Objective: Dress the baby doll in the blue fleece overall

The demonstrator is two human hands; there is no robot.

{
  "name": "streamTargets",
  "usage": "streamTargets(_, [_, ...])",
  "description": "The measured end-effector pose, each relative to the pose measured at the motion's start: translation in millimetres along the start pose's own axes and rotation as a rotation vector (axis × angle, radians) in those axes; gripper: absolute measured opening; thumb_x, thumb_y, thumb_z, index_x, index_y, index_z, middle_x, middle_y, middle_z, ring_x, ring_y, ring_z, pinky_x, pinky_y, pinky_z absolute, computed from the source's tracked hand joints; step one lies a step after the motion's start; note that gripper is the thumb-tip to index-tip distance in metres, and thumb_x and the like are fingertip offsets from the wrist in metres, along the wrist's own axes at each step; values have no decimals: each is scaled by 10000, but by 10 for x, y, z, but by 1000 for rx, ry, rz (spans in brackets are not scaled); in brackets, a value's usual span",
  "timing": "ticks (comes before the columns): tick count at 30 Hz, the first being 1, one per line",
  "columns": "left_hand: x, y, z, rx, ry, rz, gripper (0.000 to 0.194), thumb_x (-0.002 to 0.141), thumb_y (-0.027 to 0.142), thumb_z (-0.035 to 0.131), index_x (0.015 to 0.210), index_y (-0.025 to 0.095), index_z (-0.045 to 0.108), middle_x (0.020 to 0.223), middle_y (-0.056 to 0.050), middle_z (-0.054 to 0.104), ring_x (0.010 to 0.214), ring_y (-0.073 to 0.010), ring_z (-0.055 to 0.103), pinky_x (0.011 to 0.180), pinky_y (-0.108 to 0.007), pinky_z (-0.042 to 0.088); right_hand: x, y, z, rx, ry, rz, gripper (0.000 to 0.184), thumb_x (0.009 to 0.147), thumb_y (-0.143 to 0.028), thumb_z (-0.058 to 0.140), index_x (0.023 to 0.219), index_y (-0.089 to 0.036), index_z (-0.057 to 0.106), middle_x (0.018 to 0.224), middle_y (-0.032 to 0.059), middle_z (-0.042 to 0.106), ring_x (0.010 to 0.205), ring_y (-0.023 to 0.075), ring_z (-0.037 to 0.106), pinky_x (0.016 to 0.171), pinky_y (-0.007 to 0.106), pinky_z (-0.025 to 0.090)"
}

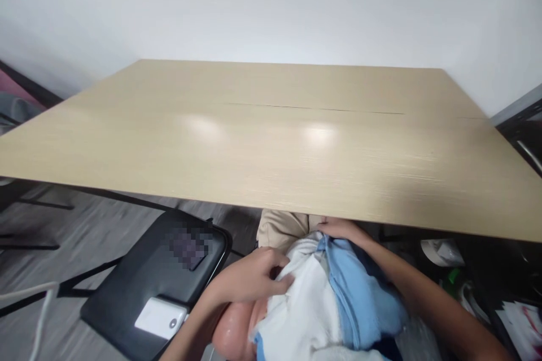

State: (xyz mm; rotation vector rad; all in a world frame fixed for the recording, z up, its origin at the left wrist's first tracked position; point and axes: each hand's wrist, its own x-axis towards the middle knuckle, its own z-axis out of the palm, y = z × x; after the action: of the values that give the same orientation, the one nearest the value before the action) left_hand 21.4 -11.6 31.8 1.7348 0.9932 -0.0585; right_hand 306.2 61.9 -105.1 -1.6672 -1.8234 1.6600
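A bunched white and blue garment (pixel 307 299) lies across the lap, in front of the table edge. A smooth, shiny, pinkish rounded thing (pixel 235 331), like part of a doll, sticks out of its lower left end. My left hand (pixel 256 275) rests on the white cloth from the left, its thumb and curved fingers apart. At the garment's far end, close under the table edge, my right hand (pixel 339 228) grips the gathered cloth; some of its fingers are hidden. The right forearm runs along the blue side.
A wide pale wooden table (pixel 254 152) stands ahead, against a white wall (pixel 271 5). On the left a black chair seat (pixel 127 287) carries a white phone-like device (pixel 161 317) and a blurred-out dark item. Papers (pixel 523 327) and a white cap-like thing (pixel 442 252) lie at lower right.
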Motion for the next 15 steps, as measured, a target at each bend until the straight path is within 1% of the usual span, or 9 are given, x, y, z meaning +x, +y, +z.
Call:
streamTargets(3, [-44,-60,44,-27,18,-42,346,958,431,636,751,201,481,773,11,557,754,-166,508,689,-335,323,-292,213,-236,-56,91,62,355,889,-298,754,590,-230,575,603,-9,542,684,186,517,693,339,371])
streamTargets(5, [-47,-92,69,-48,30,-68,342,951,449,626,758,198,498,766,14,547,758,-167,504,697,-336,321,-503,352,-340,-70,158,93,356,895,-353,736,618,-245,539,641,-2,555,701,198,536,694,337,390])
streamTargets(7, [-44,-116,83,-68,41,-89,332,942,456,630,764,196,525,762,13,545,759,-170,502,697,-335,326,-711,472,-370,-75,229,111,382,895,-421,724,655,-268,470,678,2,548,723,209,546,700,338,423])
streamTargets(9, [-42,-133,86,-83,48,-107,318,934,452,642,768,195,555,763,8,561,761,-175,510,695,-328,344,-919,576,-322,-50,275,102,401,908,-516,695,697,-283,447,720,15,578,758,230,589,722,348,486])
streamTargets(11, [-44,-146,86,-97,54,-120,313,930,455,651,775,191,586,766,1,581,762,-180,519,699,-319,370,-1139,679,-217,35,299,44,385,946,-616,630,774,-286,531,820,48,686,849,266,688,804,378,576])
streamTargets(13, [-47,-158,89,-110,67,-131,314,929,460,651,781,187,613,767,-5,597,765,-184,525,707,-312,392,-1375,797,-92,130,344,-27,403,988,-678,568,967,-286,657,1025,86,801,1017,301,780,952,418,628])
streamTargets(14, [-46,-165,92,-116,75,-137,316,931,464,647,785,184,626,768,-8,603,768,-187,526,710,-310,397,-1498,863,-35,139,388,-32,431,991,-692,565,1077,-285,681,1112,101,827,1082,312,801,999,435,635])
streamTargets(15, [-44,-172,96,-120,84,-145,319,933,468,643,792,182,638,768,-10,607,773,-190,527,712,-309,399,-1621,931,15,113,445,-8,463,979,-700,575,1151,-283,680,1149,115,837,1101,324,815,1007,450,641])
